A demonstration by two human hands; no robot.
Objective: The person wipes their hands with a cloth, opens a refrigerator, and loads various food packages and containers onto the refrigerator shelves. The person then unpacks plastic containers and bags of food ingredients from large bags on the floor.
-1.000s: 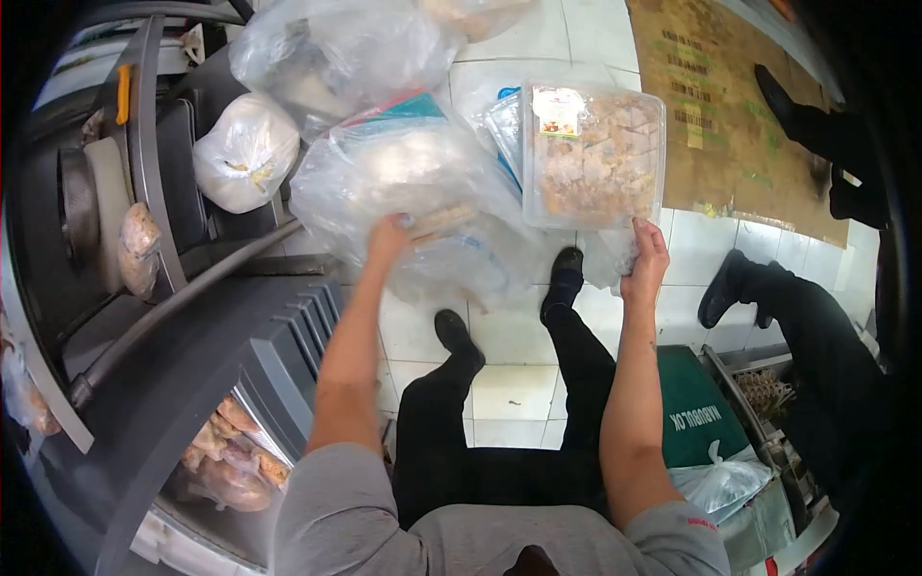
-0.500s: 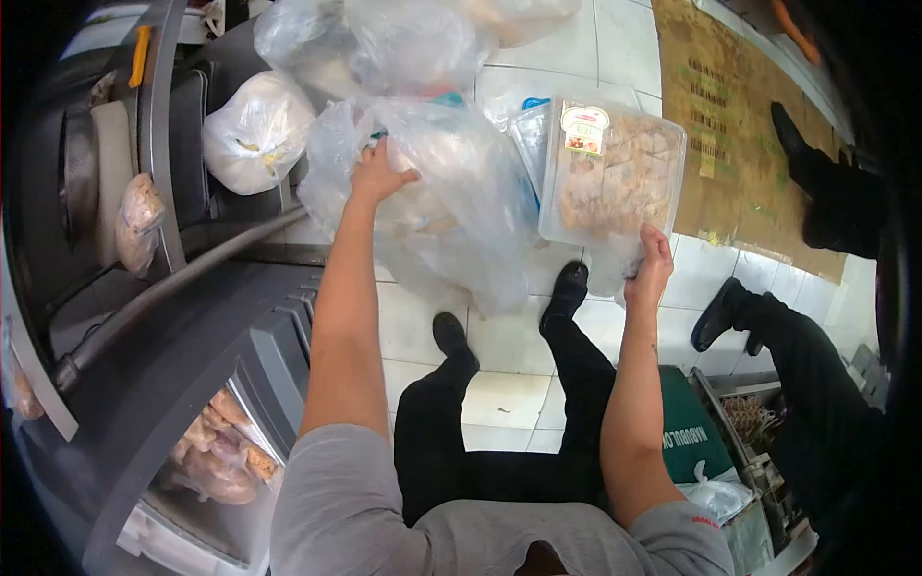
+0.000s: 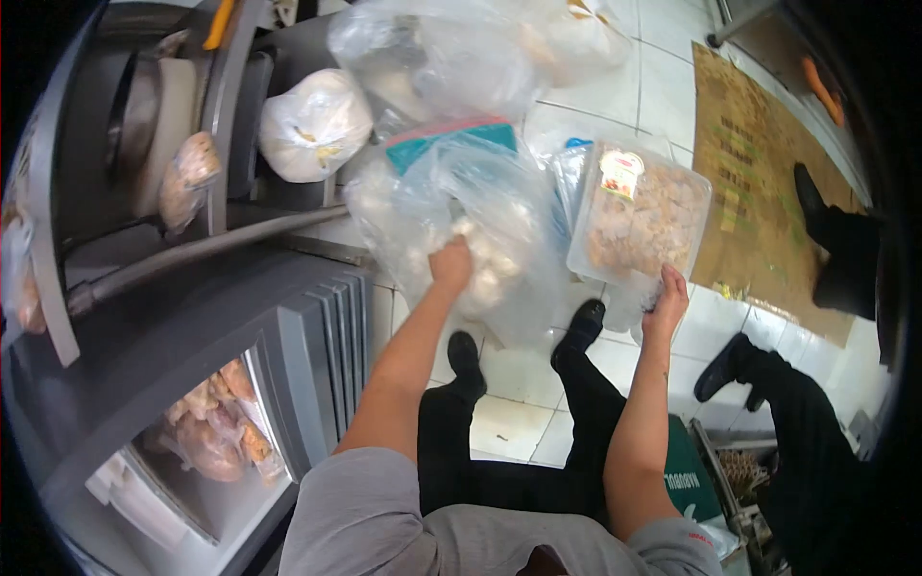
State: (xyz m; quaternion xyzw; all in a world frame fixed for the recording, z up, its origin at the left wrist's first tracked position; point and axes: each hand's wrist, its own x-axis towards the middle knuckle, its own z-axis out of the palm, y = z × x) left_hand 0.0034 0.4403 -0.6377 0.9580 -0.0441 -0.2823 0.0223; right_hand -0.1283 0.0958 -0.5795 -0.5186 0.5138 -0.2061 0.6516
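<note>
My left hand reaches in at the opening of a large clear plastic bag that holds pale, whitish pieces; its fingertips are partly hidden there. In my right hand is the lower edge of a clear plastic container with light brown food inside and a white and red label. Flat blue-and-clear packs lie just behind the container's left side. A teal packet with a pink edge sits at the back of the bag.
More plastic bags lie beyond, and a tied white bag rests by the metal shelf. An open grey drawer with bagged food is at lower left. Flattened cardboard and another person's legs are at right.
My left hand has moved from the bag's left edge in to its middle, and the bag's opening is spread wider. My right hand still holds the container. The whole view has shifted.
</note>
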